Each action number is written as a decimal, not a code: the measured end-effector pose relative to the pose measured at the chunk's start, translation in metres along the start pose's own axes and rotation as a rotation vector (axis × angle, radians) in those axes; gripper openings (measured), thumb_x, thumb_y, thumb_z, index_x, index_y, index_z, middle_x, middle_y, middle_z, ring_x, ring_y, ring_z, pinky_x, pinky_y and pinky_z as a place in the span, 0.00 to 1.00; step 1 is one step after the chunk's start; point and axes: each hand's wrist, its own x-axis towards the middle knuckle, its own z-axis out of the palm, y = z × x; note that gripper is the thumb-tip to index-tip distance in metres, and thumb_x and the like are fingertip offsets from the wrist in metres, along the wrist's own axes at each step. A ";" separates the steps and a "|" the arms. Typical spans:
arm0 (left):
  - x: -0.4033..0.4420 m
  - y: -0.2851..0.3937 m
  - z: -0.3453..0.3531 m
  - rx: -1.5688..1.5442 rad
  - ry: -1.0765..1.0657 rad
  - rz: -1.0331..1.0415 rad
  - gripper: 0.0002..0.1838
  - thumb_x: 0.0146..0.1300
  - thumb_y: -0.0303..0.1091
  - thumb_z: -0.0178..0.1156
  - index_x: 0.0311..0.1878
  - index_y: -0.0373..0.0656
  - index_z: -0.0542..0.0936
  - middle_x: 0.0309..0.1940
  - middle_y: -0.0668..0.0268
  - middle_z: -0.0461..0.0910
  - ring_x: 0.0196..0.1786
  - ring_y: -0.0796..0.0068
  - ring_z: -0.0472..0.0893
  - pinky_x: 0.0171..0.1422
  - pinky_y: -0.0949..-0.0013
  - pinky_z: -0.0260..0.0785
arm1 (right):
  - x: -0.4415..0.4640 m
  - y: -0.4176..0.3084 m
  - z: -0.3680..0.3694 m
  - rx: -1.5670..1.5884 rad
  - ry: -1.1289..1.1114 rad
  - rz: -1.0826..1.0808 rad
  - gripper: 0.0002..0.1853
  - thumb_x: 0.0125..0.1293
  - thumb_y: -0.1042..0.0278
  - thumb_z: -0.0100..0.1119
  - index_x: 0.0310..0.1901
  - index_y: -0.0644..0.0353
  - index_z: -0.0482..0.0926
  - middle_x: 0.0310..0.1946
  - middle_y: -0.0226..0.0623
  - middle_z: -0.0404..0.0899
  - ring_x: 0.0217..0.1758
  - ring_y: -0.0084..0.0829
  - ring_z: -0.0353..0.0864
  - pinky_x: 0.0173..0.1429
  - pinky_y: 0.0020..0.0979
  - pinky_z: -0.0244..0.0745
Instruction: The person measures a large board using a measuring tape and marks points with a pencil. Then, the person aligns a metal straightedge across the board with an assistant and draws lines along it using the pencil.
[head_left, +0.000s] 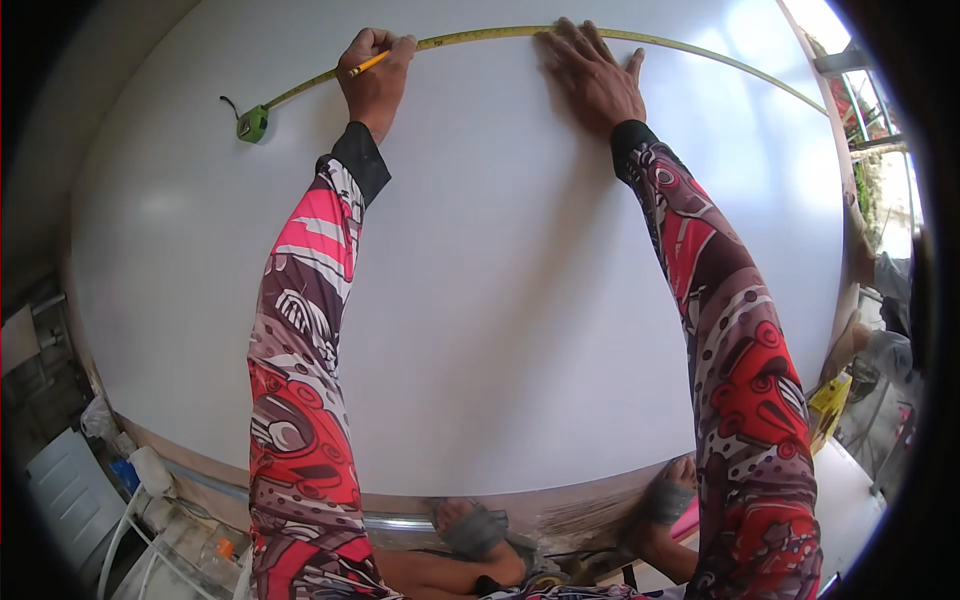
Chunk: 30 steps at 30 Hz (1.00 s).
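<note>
My left hand (376,95) is closed around a yellow pencil (371,63), beside the extended yellow blade (480,36) of a tape measure. The green tape measure case (252,124) lies to the left of that hand, its dark strap loose on the surface. From the case the blade curves across the far part of a large white board (470,270) to its right edge. My right hand (598,85) lies flat with fingers spread, the fingertips over the blade. Whether the pencil tip touches the board is hidden by my left hand.
Below the board's near edge are feet in sandals (475,530). A white plastic chair (75,495) stands at lower left, near a white bottle (152,470). Past the right edge are a yellow package (830,405), a person's hand (850,345) and a window grille (870,100).
</note>
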 end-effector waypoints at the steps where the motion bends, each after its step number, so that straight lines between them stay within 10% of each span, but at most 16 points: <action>1: 0.000 -0.002 0.000 0.015 0.043 0.002 0.11 0.63 0.35 0.71 0.31 0.42 0.78 0.27 0.72 0.82 0.32 0.84 0.76 0.41 0.74 0.70 | 0.000 0.001 0.001 -0.005 0.010 -0.004 0.26 0.83 0.39 0.40 0.79 0.25 0.66 0.85 0.16 0.56 0.89 0.33 0.48 0.81 0.84 0.34; 30: 0.002 -0.026 0.005 0.245 0.044 0.226 0.16 0.63 0.34 0.63 0.25 0.40 0.69 0.17 0.65 0.73 0.22 0.71 0.71 0.34 0.62 0.72 | 0.001 -0.022 -0.043 0.138 -0.300 0.062 0.29 0.84 0.42 0.38 0.81 0.36 0.63 0.87 0.28 0.49 0.91 0.38 0.39 0.85 0.77 0.27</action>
